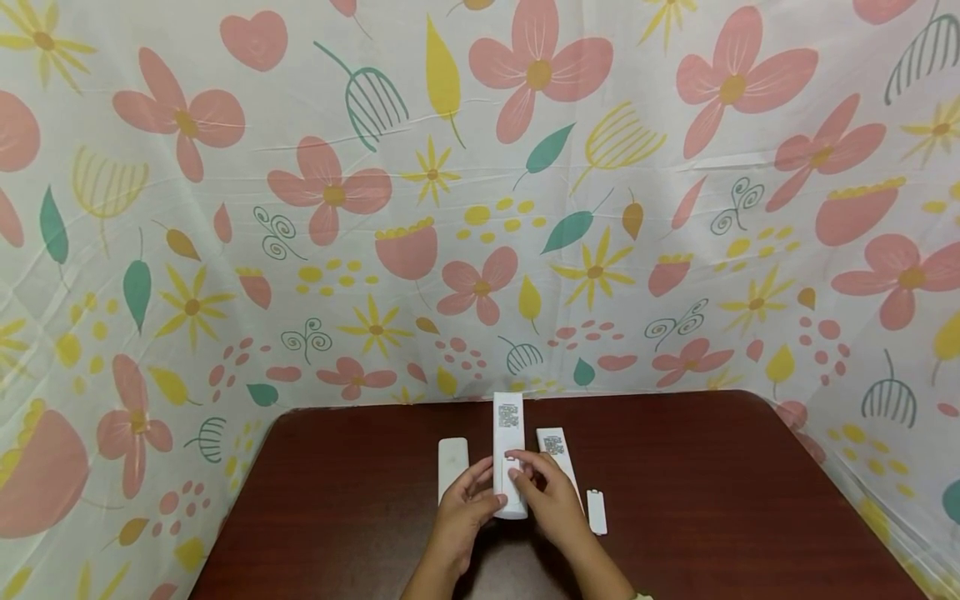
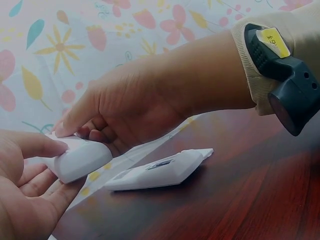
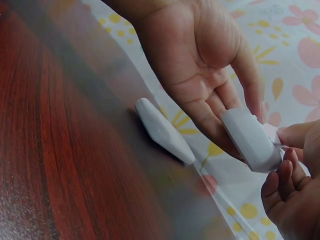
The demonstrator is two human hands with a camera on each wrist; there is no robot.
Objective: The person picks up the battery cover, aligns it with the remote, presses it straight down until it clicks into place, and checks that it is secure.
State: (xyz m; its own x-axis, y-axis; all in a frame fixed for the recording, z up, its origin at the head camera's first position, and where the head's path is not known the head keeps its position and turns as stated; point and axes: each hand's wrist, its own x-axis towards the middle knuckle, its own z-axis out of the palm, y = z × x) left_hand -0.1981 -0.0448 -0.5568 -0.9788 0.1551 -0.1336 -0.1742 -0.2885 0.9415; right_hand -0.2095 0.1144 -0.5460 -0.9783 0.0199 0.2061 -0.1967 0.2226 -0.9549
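Around the back and sides, a creased white cloth (image 1: 480, 171), patterned with pink flowers (image 1: 540, 75), yellow flowers (image 1: 192, 307), green leaves (image 1: 137, 287) and a pink heart (image 1: 255, 40). Below, a dark red-brown counter (image 1: 697, 483) with wood grain and rounded far corners. On it, at left, a plain white remote (image 1: 452, 460); at right, a slanted white remote (image 1: 562, 468) with a printed label (image 1: 553, 446), and near its lower end a small white cover (image 1: 596, 512).

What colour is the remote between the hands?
The remote is white, seen best in the head view.

Wood-grained table (image 1: 712, 483) is bearing a plain remote control (image 1: 453, 462) left of the grip; labelled remote control (image 1: 559, 452), battery cover (image 1: 596, 512) right.
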